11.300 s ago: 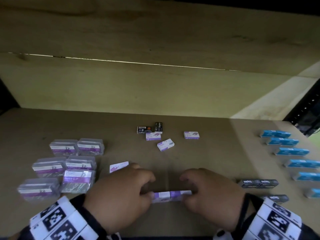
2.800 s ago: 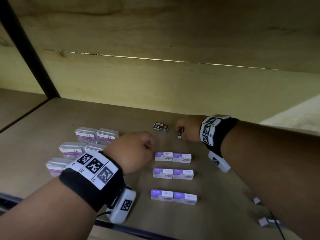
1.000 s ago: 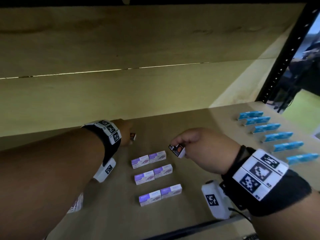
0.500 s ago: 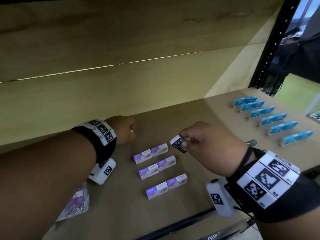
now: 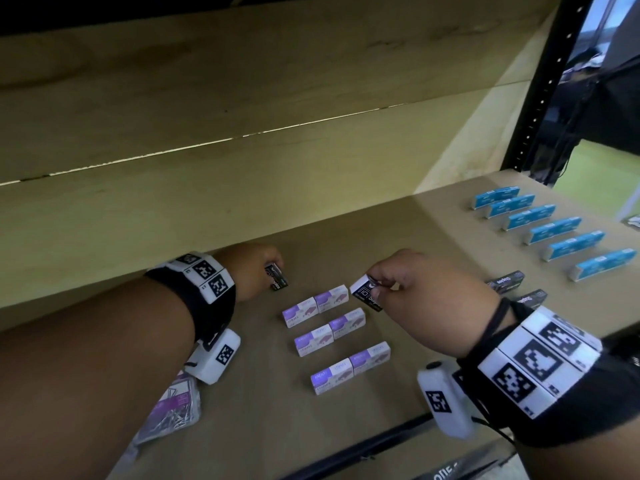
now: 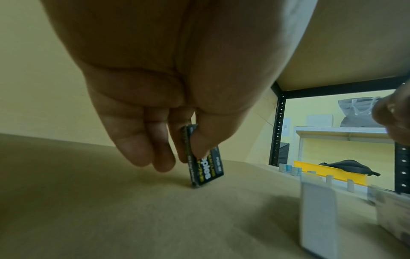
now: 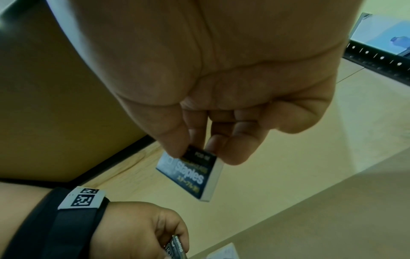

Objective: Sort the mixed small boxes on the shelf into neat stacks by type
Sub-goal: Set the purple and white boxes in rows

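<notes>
My left hand (image 5: 258, 271) pinches a small black staples box (image 5: 277, 277) (image 6: 205, 167) between thumb and fingers; its lower corner is at the shelf board, seemingly touching it. My right hand (image 5: 398, 284) pinches a second black staples box (image 5: 365, 293) (image 7: 190, 175) by one end, lifted above the shelf beside the purple boxes. Several purple-and-white boxes (image 5: 337, 332) lie in three paired rows between my hands. Two more black boxes (image 5: 505, 281) lie flat to the right.
A row of several blue boxes (image 5: 550, 230) lines the right side of the shelf (image 5: 415, 230). Clear cases of paper clips (image 5: 173, 407) sit at the front left, half hidden by my left arm. A black upright post (image 5: 540, 91) bounds the shelf on the right.
My left hand now shows its black box, tipped down toward the shelf behind the purple rows. My right hand still holds its black box aloft, hardly moved. The head view has moved closer.
</notes>
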